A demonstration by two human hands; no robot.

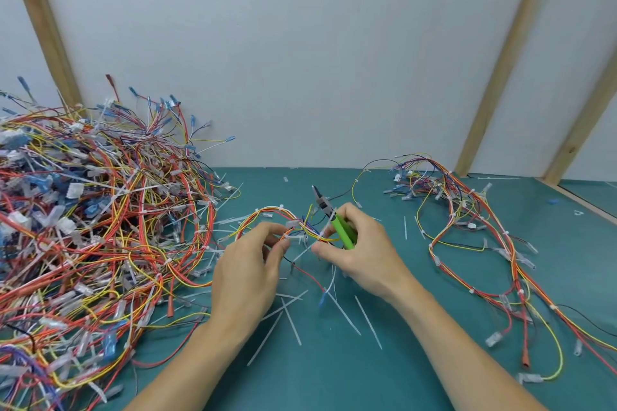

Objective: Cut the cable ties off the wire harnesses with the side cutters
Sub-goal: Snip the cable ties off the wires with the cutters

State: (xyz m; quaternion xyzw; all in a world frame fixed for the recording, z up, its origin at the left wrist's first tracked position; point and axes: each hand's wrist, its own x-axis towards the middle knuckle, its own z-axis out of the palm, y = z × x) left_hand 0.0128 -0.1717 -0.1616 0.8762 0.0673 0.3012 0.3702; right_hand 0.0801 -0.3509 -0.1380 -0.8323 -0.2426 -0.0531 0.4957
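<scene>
A thin wire harness (pixel 267 212) of orange, yellow and red wires arches over the green mat at centre. My left hand (pixel 248 272) pinches this bundle between thumb and fingertips. My right hand (pixel 359 248) grips the green-handled side cutters (pixel 334 218), whose dark jaws point up and away from the wires. The same hand's thumb and forefinger pinch a white cable tie (pixel 309 248) at the bundle. Whether the tie is still closed around the wires is too small to tell.
A big tangled heap of harnesses (pixel 93 220) fills the left of the green mat (pixel 417 374). Another loose harness bundle (pixel 467 220) trails down the right side. Several cut white ties (pixel 290 320) litter the mat under my hands. A white wall with wooden battens stands behind.
</scene>
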